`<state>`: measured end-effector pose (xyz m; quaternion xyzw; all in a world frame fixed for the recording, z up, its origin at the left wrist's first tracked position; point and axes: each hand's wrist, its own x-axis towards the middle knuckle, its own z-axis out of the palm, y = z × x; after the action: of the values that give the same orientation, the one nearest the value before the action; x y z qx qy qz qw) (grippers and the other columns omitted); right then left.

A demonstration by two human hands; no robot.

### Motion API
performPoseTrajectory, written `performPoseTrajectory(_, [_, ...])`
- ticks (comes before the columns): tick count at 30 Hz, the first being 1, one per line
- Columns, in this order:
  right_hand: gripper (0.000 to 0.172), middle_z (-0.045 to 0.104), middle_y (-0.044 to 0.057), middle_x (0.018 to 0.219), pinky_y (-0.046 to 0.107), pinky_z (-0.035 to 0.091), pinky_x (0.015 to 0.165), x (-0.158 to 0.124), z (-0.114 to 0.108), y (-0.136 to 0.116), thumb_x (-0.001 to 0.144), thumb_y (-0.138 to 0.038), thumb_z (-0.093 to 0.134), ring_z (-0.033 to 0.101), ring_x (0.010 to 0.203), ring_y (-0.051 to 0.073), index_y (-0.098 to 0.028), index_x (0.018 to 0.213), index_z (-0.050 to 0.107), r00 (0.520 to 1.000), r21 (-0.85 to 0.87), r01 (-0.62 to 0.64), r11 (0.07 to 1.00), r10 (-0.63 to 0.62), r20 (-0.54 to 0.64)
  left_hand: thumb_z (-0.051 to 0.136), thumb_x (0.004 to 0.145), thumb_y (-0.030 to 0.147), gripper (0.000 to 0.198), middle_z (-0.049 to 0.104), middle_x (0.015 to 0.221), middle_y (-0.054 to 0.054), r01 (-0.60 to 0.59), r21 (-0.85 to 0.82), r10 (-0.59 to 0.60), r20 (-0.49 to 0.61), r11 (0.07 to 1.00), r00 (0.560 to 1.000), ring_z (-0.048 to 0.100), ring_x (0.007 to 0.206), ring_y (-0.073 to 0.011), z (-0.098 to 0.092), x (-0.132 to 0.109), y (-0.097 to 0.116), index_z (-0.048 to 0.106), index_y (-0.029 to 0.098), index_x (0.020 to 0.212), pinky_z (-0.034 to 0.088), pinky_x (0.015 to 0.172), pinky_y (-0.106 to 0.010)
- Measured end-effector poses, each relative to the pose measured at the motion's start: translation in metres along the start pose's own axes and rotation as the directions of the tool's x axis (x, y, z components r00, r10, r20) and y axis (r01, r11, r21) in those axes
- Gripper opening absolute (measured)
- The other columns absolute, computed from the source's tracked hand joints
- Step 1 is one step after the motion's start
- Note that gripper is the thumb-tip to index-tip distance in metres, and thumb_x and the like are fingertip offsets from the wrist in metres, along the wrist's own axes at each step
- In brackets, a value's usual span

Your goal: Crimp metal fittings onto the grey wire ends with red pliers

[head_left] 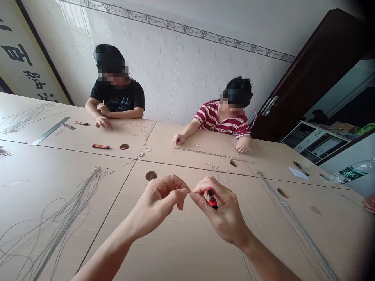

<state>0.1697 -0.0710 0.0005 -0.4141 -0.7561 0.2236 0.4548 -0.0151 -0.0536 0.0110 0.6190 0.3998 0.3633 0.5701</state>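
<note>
Pinching a thin strand (189, 191) between thumb and forefinger of the left hand (162, 201), fingertip to fingertip with the right hand (224, 212); gripping a red lighter (211, 198) in the latter; holding both above the table (166, 249), between a loose bundle of grey cords (79, 197) at left and a straighter bundle (304, 233) at right; facing, across it, a seated person in black (117, 95) and a seated person in red stripes (224, 115)

Your left hand (165, 201) and right hand (225, 214), mid-frame, are bare; your left forearm (113, 249), lower left, and right forearm (260, 253), lower right, are bare to the bottom edge.
</note>
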Motion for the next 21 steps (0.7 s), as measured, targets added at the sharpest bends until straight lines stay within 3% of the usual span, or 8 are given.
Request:
performPoseTrajectory(5, [0.015,0.057,-0.002,0.073,0.03,0.039,0.068,0.0,0.0,0.002,0.088,-0.01,0.055,0.048,0.069,0.013,-0.023,0.082,0.054,0.995,-0.076,0.104,0.992,-0.102,0.021,0.049,0.085,0.024,0.016,0.05,0.06,0.004,0.098,-0.145,-0.088,0.074,0.985,0.993,0.027,0.046,-0.0052,0.0,0.002,0.002,0.049,0.018,0.07,0.018,0.046,-0.022])
performPoseTrajectory(9, [0.017,0.059,-0.001,0.074,0.031,0.04,0.069,0.0,0.002,0.003,0.086,-0.007,0.053,0.048,0.071,0.015,-0.024,0.083,0.054,0.989,-0.115,0.143,0.983,-0.139,0.04,0.048,0.085,0.025,0.019,0.035,0.051,0.007,0.164,-0.223,-0.13,0.16,0.961,0.979,0.021,0.049,-0.0069,-0.001,0.004,0.0,0.048,0.017,0.067,0.013,0.047,-0.024])
performPoseTrajectory(16, [0.025,0.061,-0.001,0.074,0.035,0.038,0.073,0.001,0.003,0.007,0.083,0.0,0.049,0.047,0.072,0.016,-0.024,0.087,0.052,0.954,-0.256,0.3,0.919,-0.297,0.051,0.051,0.085,0.026,0.022,0.028,0.054,0.008,0.172,-0.257,-0.134,0.158,0.951,0.978,0.016,0.049,-0.0061,0.001,0.006,-0.003,0.044,0.018,0.065,0.011,0.045,-0.023])
performPoseTrajectory(21, [0.02,0.058,-0.001,0.071,0.033,0.039,0.07,0.0,0.001,0.004,0.083,-0.004,0.049,0.046,0.071,0.016,-0.023,0.08,0.052,0.979,-0.145,0.199,0.969,-0.191,0.064,0.054,0.085,0.028,0.023,0.031,0.056,0.009,0.056,-0.24,-0.022,0.143,0.969,0.99,0.019,0.048,-0.0047,0.002,0.008,-0.008,0.045,0.017,0.067,0.015,0.045,-0.021])
